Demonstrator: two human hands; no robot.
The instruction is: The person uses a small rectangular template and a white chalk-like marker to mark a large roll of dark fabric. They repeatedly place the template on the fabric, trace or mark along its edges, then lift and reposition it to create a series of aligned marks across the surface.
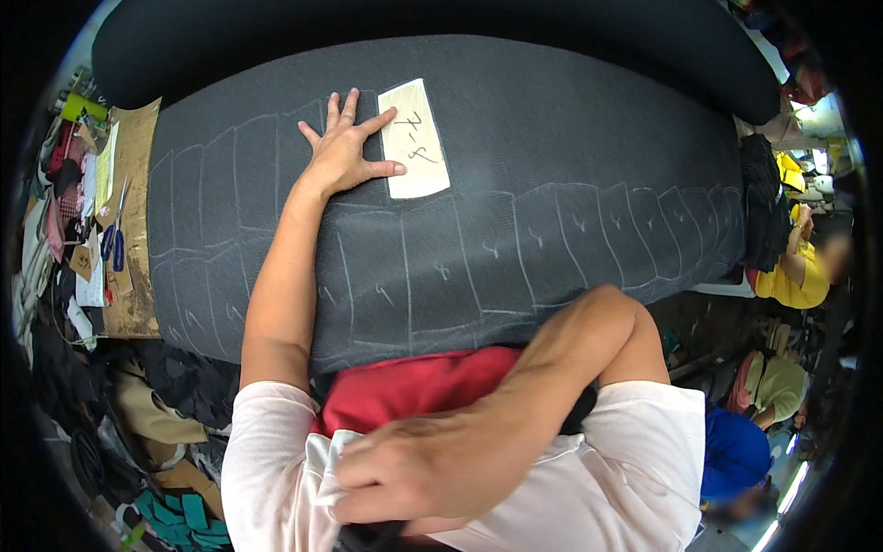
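My left hand (347, 150) is open, its fingers spread over dark grey cloth (589, 120). The thumb and forefinger rest on the left edge of a cream card pattern piece (418, 147), which has handwritten marks and lies flat. Chalk outlines run in rows across the cloth, several with a chalked mark inside. My right arm is folded back across my body. Against the front of my white shirt (635, 451), my right hand (405, 469) is closed, with shirt cloth gathered at its fingers. The fingertips are partly hidden.
Blue-handled scissors (113, 247) lie on a worn wooden board (138, 212) at the left, beside papers. A black roll (414, 37) spans the far side. Cloth scraps (184, 520) are heaped at lower left. A person in yellow (800, 276) and others are at the right.
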